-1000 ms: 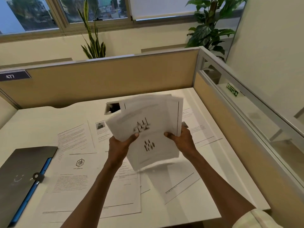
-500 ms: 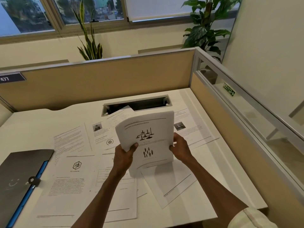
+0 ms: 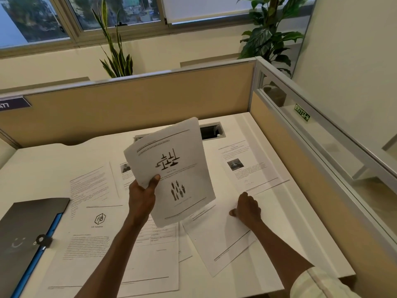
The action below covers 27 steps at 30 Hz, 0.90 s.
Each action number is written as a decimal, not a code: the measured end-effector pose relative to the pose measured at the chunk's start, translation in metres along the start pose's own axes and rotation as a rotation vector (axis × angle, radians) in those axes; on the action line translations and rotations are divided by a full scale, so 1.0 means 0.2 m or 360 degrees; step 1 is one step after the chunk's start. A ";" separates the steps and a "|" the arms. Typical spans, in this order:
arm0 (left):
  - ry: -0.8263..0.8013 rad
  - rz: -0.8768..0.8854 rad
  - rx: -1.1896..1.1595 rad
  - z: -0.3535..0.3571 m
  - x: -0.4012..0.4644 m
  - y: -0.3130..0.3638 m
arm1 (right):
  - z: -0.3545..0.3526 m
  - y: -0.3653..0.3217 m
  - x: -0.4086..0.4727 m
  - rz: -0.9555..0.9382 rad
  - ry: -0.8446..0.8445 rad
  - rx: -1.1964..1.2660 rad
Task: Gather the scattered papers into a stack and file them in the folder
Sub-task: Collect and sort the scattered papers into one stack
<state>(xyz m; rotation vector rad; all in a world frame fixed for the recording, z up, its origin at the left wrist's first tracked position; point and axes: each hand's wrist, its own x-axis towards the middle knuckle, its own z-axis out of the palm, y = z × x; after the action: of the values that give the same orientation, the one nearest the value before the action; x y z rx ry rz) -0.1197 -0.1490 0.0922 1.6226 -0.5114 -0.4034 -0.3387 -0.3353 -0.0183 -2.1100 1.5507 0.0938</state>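
Observation:
My left hand grips a stack of printed papers by its left edge and holds it tilted above the white desk. Down on the desk, my right hand has its fingers curled at the far edge of a loose sheet that lies flat. More sheets lie scattered: a logo page at the front left, a text page behind it, and a photo page at the right. A dark folder with a blue spine lies closed at the left edge.
A tan partition closes the back of the desk, and a glass-topped side panel closes the right. A cable slot is cut into the desk behind the raised stack. Plants stand beyond the partition.
My right hand let go of the stack and dropped to the loose sheet on the right. The left hand alone now holds the stack, lifted and tilted.

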 end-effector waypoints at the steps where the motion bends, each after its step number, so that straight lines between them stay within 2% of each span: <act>1: 0.0013 -0.0003 -0.0005 0.00 0.01 0.00 | -0.01 -0.01 0.01 0.0002 -0.0001 -0.0035; 7: 0.0057 -0.0041 -0.0041 0.01 0.05 -0.02 | 0.00 -0.04 0.07 -0.0055 -0.0057 -0.0075; 12: 0.0096 -0.0091 -0.0061 0.02 0.10 -0.05 | -0.06 -0.02 0.16 -0.0041 -0.0042 0.0247; 18: 0.0143 -0.0162 -0.0074 0.02 0.15 -0.09 | -0.32 0.03 0.44 0.0070 0.0039 0.0442; 22: 0.0163 -0.0202 -0.0106 0.03 0.18 -0.11 | -0.40 0.08 0.62 0.0249 0.0180 0.0215; 27: 0.0202 -0.0256 -0.0079 0.01 0.19 -0.13 | -0.38 0.16 0.72 0.0435 0.0194 -0.0111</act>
<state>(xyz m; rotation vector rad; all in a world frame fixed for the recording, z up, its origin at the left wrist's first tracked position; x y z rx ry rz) -0.0862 -0.1703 0.0666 1.6345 -0.2741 -0.4259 -0.3365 -0.5002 -0.0145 -1.9755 1.9280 0.1178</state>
